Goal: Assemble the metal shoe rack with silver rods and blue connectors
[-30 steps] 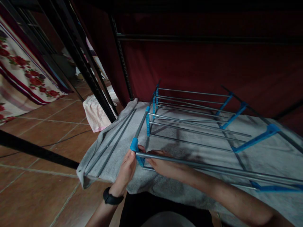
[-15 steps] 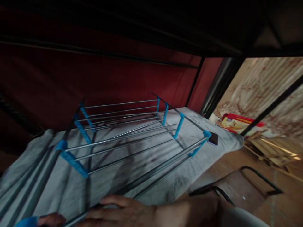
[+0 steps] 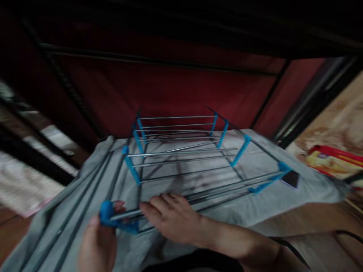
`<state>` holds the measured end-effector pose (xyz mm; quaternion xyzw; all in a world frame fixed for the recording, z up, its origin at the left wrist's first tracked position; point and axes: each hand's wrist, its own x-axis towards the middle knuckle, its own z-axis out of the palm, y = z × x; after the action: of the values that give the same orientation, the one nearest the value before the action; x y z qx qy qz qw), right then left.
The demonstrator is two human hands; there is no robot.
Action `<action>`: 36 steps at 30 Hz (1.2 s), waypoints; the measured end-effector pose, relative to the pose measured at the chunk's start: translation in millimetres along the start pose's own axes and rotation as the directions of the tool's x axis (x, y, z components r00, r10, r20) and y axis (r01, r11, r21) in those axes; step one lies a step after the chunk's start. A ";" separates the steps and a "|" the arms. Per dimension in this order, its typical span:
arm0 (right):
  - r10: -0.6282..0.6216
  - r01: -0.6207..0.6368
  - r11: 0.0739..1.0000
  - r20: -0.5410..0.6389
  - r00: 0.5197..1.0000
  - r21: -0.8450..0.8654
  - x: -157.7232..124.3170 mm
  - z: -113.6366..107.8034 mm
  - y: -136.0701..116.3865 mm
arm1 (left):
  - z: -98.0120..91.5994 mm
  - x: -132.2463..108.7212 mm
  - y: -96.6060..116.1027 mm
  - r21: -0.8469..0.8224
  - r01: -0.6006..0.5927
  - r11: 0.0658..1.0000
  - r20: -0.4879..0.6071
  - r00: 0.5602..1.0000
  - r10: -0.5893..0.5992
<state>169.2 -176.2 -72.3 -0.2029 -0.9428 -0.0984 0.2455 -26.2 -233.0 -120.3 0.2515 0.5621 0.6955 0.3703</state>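
A rack of thin metal tubes joined by blue plastic brackets (image 3: 240, 151) lies over a grey cloth. My left hand (image 3: 98, 243) is closed around the near left corner bracket (image 3: 106, 214), thumb in front and fingertips showing behind it. Just to the right, my right hand (image 3: 174, 217) wraps over the near metal tubes (image 3: 227, 189), close to that corner; its fingers curl over the far side. Beyond both hands, the rack's cross tubes (image 3: 181, 173) run from side to side. One tube rests slantwise across the others.
The grey cloth (image 3: 198, 211) covers the surface under the rack. Loose long tubes (image 3: 81, 211) lie at the left. A dark flat phone-like object (image 3: 290, 179) rests near the right corner. Behind stands a red panel (image 3: 176, 90) with a black frame; a red and yellow package (image 3: 334, 158) is far right.
The view has turned left, so the rack sits further right and both hands show more fully. Both hands are still at the near left corner.
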 end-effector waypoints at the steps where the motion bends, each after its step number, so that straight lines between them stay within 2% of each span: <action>1: 0.019 -0.018 0.999 -0.005 1.000 0.034 -0.4 2.2 -0.7 | -3.2 -2.9 2.3 -0.029 -0.024 0.999 -0.055 0.998 0.022; 3: 0.038 -0.038 0.997 -0.004 0.999 0.072 0.1 6.6 -0.8 | -4.1 -5.6 5.9 -0.071 -0.056 0.996 -0.086 0.995 0.050; 8: 0.038 -0.037 0.996 -0.018 0.999 0.079 0.3 10.2 -1.0 | -0.4 -7.3 5.6 -0.066 -0.085 0.994 -0.051 0.995 0.082; 18: 0.025 -0.024 0.996 -0.007 1.000 0.086 -5.3 13.8 -1.8 | -11.2 -9.1 -5.9 -0.036 -0.097 0.995 0.046 0.994 0.099; 24: 0.031 -0.031 0.996 -0.006 0.999 0.087 -5.9 15.1 -0.1 | -11.7 -11.1 -5.7 -0.047 -0.074 0.996 0.050 0.996 0.076; 36: 0.018 -0.017 0.995 -0.012 1.000 0.103 -4.6 13.0 1.1 | -10.1 -11.9 -5.8 -0.046 -0.117 0.992 0.073 0.990 0.120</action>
<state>167.7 -173.0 -85.8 -0.1974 -0.9432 -0.0487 0.2626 -25.5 -247.9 -127.5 0.3028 0.5172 0.7177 0.3545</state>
